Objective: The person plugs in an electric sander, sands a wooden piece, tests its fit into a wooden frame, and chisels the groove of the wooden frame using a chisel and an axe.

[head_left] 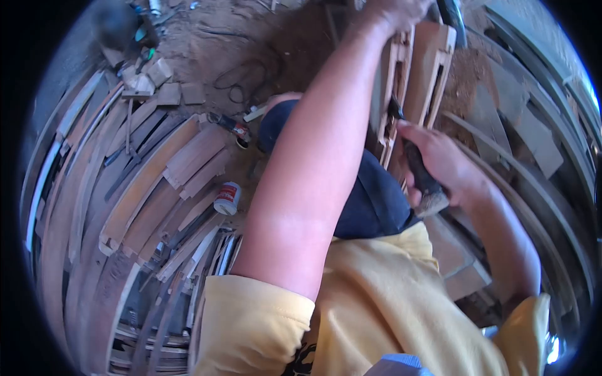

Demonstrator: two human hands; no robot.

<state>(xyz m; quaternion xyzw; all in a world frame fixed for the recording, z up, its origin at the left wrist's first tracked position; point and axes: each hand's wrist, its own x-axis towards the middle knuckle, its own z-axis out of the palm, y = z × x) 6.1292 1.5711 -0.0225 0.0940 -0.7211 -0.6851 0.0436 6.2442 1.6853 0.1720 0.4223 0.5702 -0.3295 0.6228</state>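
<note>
My right hand (436,156) is closed round the dark handle of a chisel (421,170), whose pale butt end points down toward my lap. The chisel's dark blade tip sits at a slot in a narrow wooden piece (401,62). A second, wider slotted wooden piece (433,69) stands right beside it. Across the view reaches my left arm, and my left hand (401,11) is at the top edge by the upper ends of these pieces. Its fingers are mostly cut off by the frame, so what they grip is hidden.
Stacked curved wooden strips (150,182) fill the left side. A white tub with a red label (227,198) and a red-and-black power tool (232,128) lie nearby. Small wood blocks (168,94) and a cable (241,81) are on the dusty floor. Long boards (527,169) lie at right.
</note>
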